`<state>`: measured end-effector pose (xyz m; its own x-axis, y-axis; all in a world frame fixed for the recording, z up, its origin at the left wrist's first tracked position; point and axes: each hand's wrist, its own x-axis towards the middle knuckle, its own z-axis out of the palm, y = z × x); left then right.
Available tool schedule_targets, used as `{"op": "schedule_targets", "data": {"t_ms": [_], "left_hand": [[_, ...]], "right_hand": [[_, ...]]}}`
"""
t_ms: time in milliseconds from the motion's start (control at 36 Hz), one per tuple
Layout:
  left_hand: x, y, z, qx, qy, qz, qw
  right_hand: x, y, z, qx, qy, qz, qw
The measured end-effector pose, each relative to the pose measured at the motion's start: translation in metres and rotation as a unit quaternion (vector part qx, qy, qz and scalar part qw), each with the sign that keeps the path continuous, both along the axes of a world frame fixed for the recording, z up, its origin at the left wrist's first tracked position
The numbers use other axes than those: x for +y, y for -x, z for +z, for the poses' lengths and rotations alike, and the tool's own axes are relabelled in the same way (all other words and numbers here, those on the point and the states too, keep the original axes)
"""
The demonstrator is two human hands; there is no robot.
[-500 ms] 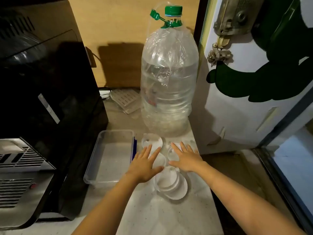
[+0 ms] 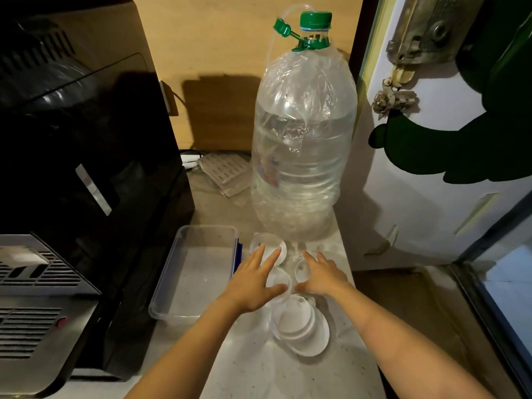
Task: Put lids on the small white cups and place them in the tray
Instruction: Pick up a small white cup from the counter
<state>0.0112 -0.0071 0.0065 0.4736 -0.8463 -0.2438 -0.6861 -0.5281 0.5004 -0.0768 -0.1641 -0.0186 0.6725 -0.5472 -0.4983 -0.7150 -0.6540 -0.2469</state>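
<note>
Small white cups (image 2: 269, 246), shallow and translucent-rimmed, cluster unlidded right of the clear empty tray (image 2: 165, 279); left hand (image 2: 253, 283) and right hand (image 2: 324, 276) hover flat, fingers spread, gripping nothing.

Two bare forearms, sleeveless as far as visible, ringless fingers (image 2: 269, 259)

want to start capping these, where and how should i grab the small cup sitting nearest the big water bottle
Take the small cup by its round rim, fingers on opposite sides, coming straight down from above. It stands upright and open, and the water bottle closes off the far side while the tray sits on its left. The left hand, fingers spread, is already just on the near side of it.
</note>
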Motion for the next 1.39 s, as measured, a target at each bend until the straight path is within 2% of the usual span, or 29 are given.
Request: {"op": "schedule_targets", "data": {"t_ms": [222, 333, 417, 528, 639, 722, 833, 1000, 1111, 1222, 1333, 1389], "left_hand": [[-0.001, -0.009, 0.002, 0.061, 0.044, 0.026, 0.997], [-0.005, -0.013, 0.005, 0.142, 0.096, 0.058, 0.983], [-0.01, -0.014, 0.014, 0.233, 0.141, 0.088, 0.958], [-0.017, -0.015, 0.033, 0.363, 0.199, 0.129, 0.901], [-0.023, -0.022, 0.048, 0.516, 0.264, 0.112, 0.807], [-0.027, -0.027, 0.056, 0.566, 0.301, 0.069, 0.764], [-0.025, -0.028, 0.065, 0.641, 0.34, 0.043, 0.687], [-0.013, -0.035, 0.068, 0.667, 0.366, 0.064, 0.646], [-0.004, -0.042, 0.069, 0.673, 0.384, 0.069, 0.628], [0.003, -0.05, 0.069, 0.664, 0.395, 0.091, 0.628], [0.014, -0.059, 0.073, 0.645, 0.413, 0.117, 0.632], [0.022, -0.062, 0.074, 0.63, 0.415, 0.132, 0.643]], "right_hand": [[-0.005, 0.001, 0.006, -0.057, 0.01, -0.026, 0.998], [-0.011, -0.001, 0.028, -0.112, -0.003, -0.044, 0.993], [-0.013, -0.004, 0.055, -0.184, -0.012, -0.049, 0.982], [-0.007, -0.006, 0.096, -0.286, -0.069, -0.046, 0.955], [0.009, -0.006, 0.127, -0.361, -0.136, -0.031, 0.922], [0.02, -0.009, 0.138, -0.383, -0.148, -0.013, 0.912], [0.033, -0.015, 0.144, -0.382, -0.148, 0.019, 0.912], [0.049, -0.026, 0.151, -0.371, -0.093, 0.065, 0.922], [0.056, -0.034, 0.153, -0.362, -0.092, 0.093, 0.923], [0.052, -0.043, 0.156, -0.357, -0.12, 0.101, 0.921], [0.035, -0.053, 0.154, -0.383, -0.145, 0.03, 0.912], [0.027, -0.061, 0.141, -0.367, -0.147, -0.008, 0.918]]}}
